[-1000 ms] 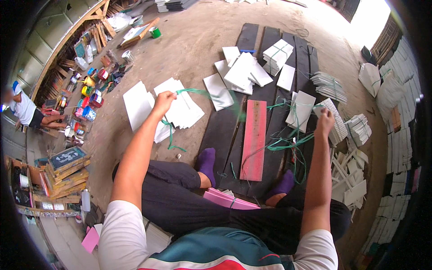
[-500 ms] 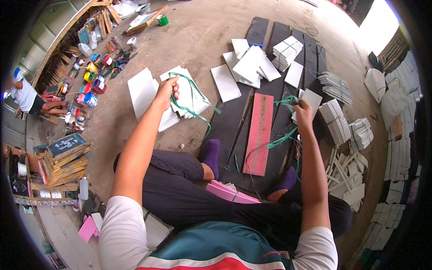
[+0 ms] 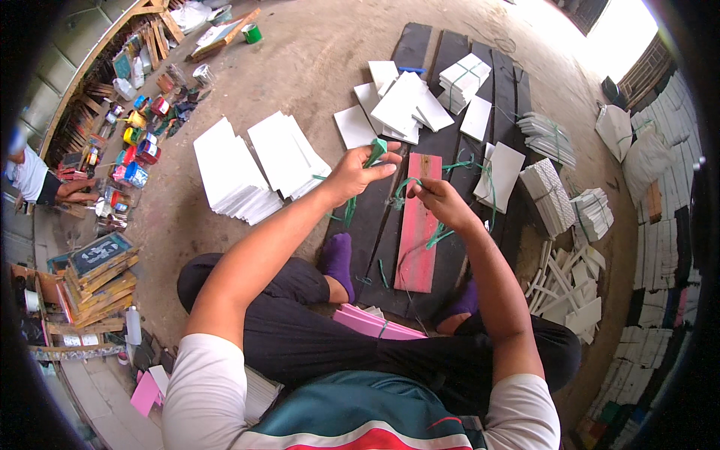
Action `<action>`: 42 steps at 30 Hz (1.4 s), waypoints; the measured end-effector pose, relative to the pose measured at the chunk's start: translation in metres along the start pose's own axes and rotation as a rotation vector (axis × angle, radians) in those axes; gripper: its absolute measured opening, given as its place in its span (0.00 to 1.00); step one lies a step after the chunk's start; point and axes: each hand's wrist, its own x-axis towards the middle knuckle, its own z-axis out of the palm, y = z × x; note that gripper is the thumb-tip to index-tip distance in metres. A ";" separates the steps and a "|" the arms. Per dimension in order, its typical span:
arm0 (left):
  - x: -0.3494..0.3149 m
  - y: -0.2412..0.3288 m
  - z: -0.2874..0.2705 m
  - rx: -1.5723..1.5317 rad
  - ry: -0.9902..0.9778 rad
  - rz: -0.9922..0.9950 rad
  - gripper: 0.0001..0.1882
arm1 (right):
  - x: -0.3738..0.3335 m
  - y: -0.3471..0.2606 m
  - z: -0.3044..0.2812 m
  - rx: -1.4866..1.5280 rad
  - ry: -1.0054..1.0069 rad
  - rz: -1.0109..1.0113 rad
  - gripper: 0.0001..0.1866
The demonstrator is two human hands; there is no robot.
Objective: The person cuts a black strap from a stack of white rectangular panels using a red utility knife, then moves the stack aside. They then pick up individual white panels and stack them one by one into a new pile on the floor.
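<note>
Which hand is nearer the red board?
Right. The right hand is over the right edge of the red board; the left hand is off to its left.

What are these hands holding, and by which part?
The left hand grips thin green plastic-looking twine partway along, strands hanging below; the right hand pinches a thin green strand between thumb and fingers. Whether they're one piece can't be told.
</note>
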 end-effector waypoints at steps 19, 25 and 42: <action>-0.062 0.060 -0.195 0.436 0.728 -0.168 0.21 | -0.013 0.075 -0.065 -0.367 -0.037 0.093 0.16; -0.232 0.074 -0.425 0.224 1.311 -0.079 0.21 | -0.021 0.129 -0.120 -0.704 0.236 0.207 0.19; -0.534 -0.088 -0.456 0.540 1.537 -0.549 0.18 | 0.059 0.082 -0.223 0.181 0.941 0.143 0.25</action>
